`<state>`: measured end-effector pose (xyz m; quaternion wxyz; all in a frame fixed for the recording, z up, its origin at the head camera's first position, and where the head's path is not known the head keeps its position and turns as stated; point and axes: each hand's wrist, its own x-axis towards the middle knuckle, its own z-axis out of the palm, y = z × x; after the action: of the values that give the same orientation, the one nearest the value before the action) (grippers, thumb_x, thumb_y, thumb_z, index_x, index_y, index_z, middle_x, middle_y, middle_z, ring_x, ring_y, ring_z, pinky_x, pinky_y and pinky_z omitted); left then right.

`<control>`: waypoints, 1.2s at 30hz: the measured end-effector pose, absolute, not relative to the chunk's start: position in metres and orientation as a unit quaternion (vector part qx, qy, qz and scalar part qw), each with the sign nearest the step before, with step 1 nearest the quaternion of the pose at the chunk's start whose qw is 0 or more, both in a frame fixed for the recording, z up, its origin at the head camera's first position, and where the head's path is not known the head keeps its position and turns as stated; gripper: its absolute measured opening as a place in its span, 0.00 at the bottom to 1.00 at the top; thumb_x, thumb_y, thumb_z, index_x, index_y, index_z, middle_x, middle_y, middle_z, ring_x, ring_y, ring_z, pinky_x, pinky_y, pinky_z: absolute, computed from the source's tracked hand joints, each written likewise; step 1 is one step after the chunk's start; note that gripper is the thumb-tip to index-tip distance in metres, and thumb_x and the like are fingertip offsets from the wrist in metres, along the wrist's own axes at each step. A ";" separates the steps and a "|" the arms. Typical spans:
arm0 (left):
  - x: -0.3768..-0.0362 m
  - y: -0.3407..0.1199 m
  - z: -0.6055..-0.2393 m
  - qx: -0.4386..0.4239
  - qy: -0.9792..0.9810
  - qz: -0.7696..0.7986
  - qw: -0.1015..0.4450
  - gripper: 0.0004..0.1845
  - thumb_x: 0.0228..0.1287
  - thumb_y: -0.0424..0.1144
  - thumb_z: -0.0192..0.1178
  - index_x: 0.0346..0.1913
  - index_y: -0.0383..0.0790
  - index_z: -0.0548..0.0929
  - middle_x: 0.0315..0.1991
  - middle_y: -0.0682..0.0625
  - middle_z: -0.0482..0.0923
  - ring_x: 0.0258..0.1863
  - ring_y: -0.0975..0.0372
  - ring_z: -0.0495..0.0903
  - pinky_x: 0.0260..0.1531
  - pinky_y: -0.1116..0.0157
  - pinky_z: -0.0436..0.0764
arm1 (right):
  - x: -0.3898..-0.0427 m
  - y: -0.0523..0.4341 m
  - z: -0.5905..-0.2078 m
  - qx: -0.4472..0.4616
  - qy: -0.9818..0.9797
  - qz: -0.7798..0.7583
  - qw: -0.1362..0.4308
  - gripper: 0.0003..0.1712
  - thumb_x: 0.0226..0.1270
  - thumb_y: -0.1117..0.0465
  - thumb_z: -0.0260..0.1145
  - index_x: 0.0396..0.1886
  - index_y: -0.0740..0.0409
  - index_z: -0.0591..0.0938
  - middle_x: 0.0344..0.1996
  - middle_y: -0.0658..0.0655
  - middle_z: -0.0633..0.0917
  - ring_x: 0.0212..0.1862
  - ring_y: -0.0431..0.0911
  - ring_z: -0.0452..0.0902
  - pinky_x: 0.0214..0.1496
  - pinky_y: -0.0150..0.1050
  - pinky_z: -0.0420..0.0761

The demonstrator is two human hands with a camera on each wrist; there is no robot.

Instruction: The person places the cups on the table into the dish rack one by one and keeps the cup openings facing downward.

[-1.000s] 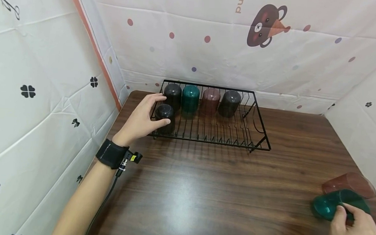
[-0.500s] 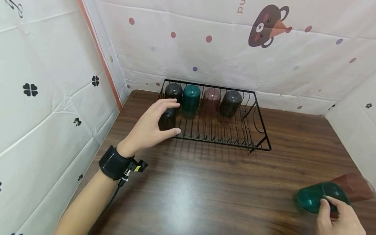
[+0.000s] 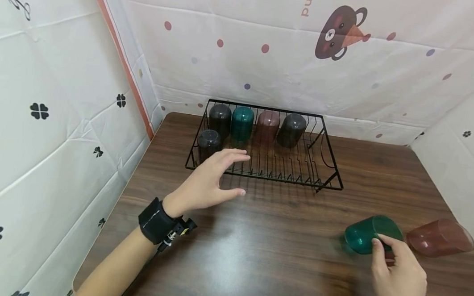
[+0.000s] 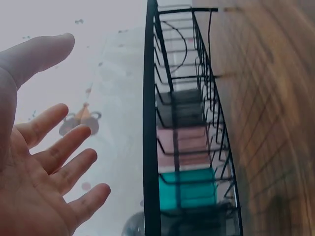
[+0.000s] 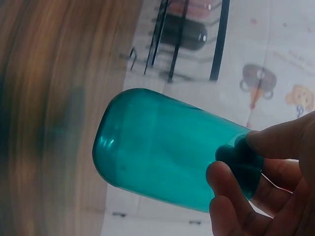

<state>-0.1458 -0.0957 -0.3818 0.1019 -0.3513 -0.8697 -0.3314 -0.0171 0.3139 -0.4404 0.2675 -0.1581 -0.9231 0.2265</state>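
Note:
My right hand pinches a translucent teal cup by its rim, and the cup lies tilted on its side over the table. In the right wrist view the thumb and fingers grip the open end of that cup. In front of the black wire dish rack is my left hand, thumb and fingers spread apart, holding nothing. Just behind it, a dark grey cup stands upside down at the rack's front left corner. The left wrist view shows the bare palm beside the rack's edge.
Along the rack's back row stand upside-down cups: dark grey, teal, pink and another grey one. A pink cup lies on its side near the table's right edge. Patterned sheets hang around the table.
My left hand has let go of the front dark grey cup and drawn back toward the right. My right hand has carried the teal cup leftward, away from the pink cup.

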 end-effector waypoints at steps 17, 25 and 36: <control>-0.120 -0.062 -0.409 -0.371 -0.854 -0.365 -0.006 0.44 0.62 0.54 0.71 0.77 0.55 0.62 0.76 0.58 0.62 0.75 0.63 0.63 0.72 0.54 0.69 | -0.034 0.259 -0.438 0.024 -0.923 0.252 0.289 0.09 0.63 0.68 0.73 0.42 0.57 0.88 0.34 0.52 0.87 0.29 0.31 0.75 0.31 0.16 0.73; -0.119 -0.044 -0.431 -0.361 -0.842 -0.394 -0.073 0.49 0.62 0.56 0.71 0.80 0.61 0.53 0.79 0.57 0.57 0.77 0.59 0.62 0.71 0.50 0.70 | -0.038 0.235 -0.437 0.114 -0.900 0.286 0.308 0.11 0.63 0.71 0.72 0.44 0.58 0.87 0.34 0.49 0.86 0.31 0.34 0.76 0.35 0.20 0.76; -0.120 -0.019 -0.457 -0.354 -0.839 -0.398 -0.112 0.52 0.61 0.56 0.72 0.81 0.58 0.51 0.79 0.55 0.58 0.77 0.60 0.62 0.72 0.52 0.69 | -0.038 0.214 -0.434 0.149 -0.890 0.321 0.287 0.10 0.65 0.70 0.70 0.45 0.58 0.86 0.36 0.48 0.85 0.33 0.35 0.77 0.37 0.20 0.77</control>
<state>-0.1199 -0.0193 -0.4568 -0.1121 -0.3539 -0.8392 -0.3975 -0.0383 0.2140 -0.4344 0.2870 0.1487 -0.8904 0.3205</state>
